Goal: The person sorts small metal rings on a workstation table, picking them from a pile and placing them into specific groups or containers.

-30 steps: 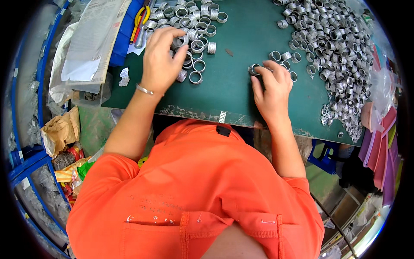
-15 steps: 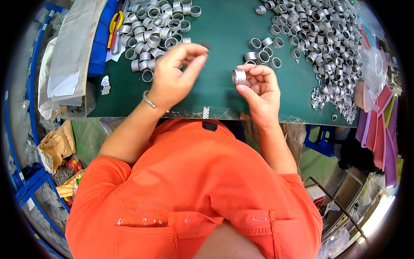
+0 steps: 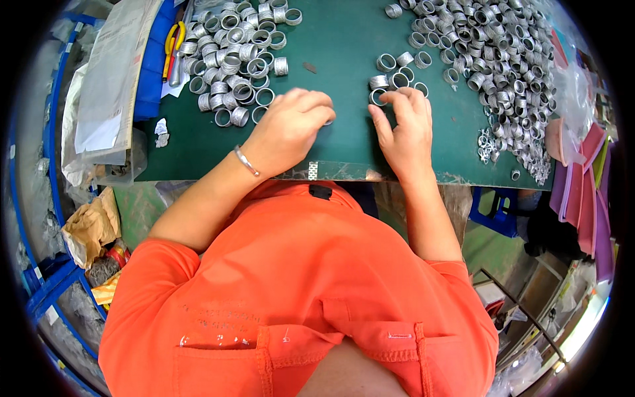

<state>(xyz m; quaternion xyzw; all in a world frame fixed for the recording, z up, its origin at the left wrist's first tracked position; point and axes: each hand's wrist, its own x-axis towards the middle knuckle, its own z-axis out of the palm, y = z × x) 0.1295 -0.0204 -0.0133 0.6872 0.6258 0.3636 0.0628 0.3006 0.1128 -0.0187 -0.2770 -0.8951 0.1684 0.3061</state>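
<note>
My left hand [image 3: 291, 129] is closed over the near part of the green table, its fingers curled. A sliver of a grey metal ring [image 3: 329, 122] shows at its fingertips; the rest is hidden. My right hand [image 3: 407, 129] is open, thumb and forefinger parted, right beside a silvery ring [image 3: 378, 97] at the near side of a small group. Whether the fingers touch that ring I cannot tell. Beyond my left hand lies a pile of short, textured metal rings [image 3: 231, 63]. A far bigger heap of similar rings [image 3: 509, 79] covers the table's right side.
The green table [image 3: 331, 36] ends just in front of my body. Pliers with yellow handles [image 3: 173, 43] lie beside a blue bin [image 3: 153, 73] at the left. Small shiny metal parts [image 3: 488, 149] sit by the right heap. Pink and purple sheets [image 3: 589, 192] hang at the right.
The ring my right hand held is no longer in it. My left hand has come nearer and to the right, now with a ring at its fingertips. My right hand has moved slightly to the small group.
</note>
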